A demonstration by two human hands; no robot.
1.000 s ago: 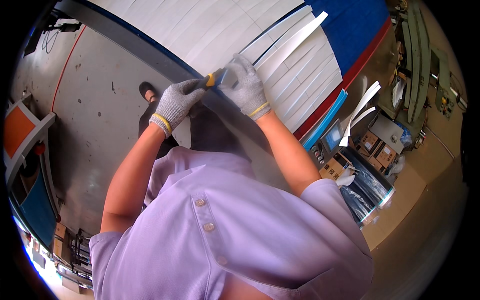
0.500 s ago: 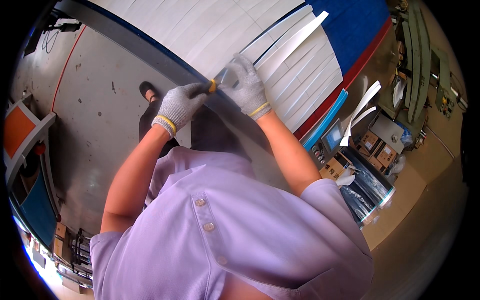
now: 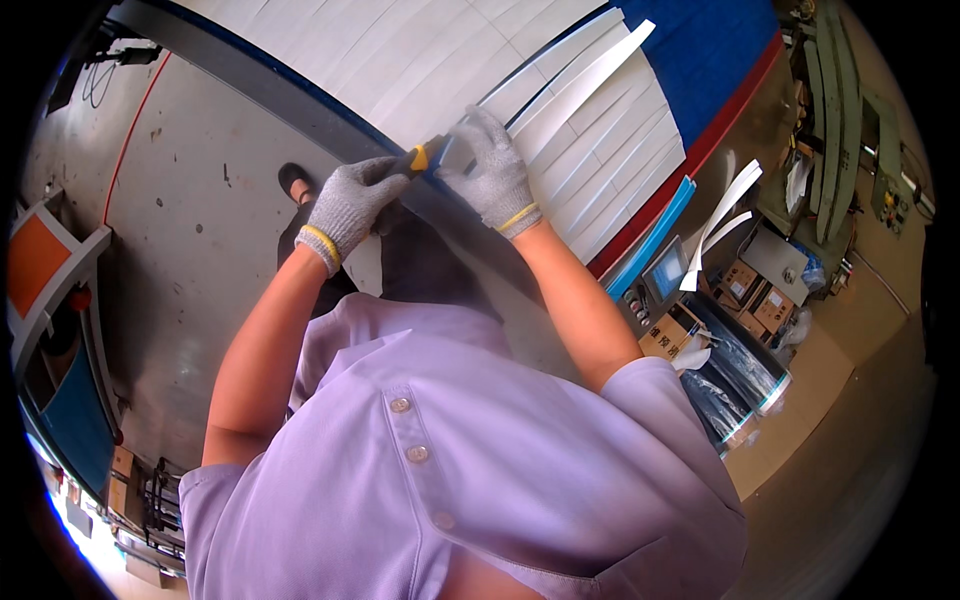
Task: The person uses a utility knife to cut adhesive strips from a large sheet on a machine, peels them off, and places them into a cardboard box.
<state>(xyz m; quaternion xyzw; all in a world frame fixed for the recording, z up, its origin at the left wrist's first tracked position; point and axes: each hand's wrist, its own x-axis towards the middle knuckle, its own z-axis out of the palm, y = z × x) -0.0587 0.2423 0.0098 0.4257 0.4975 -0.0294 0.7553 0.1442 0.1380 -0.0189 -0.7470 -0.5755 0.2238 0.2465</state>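
Note:
My left hand (image 3: 345, 210), in a grey knit glove with a yellow cuff band, is closed round the dark handle of a black-and-yellow hand tool (image 3: 418, 158). The tool's dark front end reaches past the table's edge, close to my right hand (image 3: 492, 170). That hand wears a matching glove. Its fingers curl over the near edge of a pale strip (image 3: 458, 157), the thumb below and the fingertips on top. Long white strips (image 3: 590, 150) lie side by side on the table, and one curved white strip (image 3: 590, 85) rises above the others.
The table has a dark metal edge (image 3: 270, 95) and a blue surface (image 3: 715, 60) with a red border (image 3: 690, 165). To the right are a small screen (image 3: 665, 272), loose white offcuts (image 3: 722, 225), cardboard boxes (image 3: 757, 298) and dark wrapped rolls (image 3: 735, 350). An orange-panelled frame (image 3: 45, 262) stands left.
My left hand has shifted slightly left and down, its wrist turning, while the tool's yellow part has moved a little up and left. My right hand has stayed in place.

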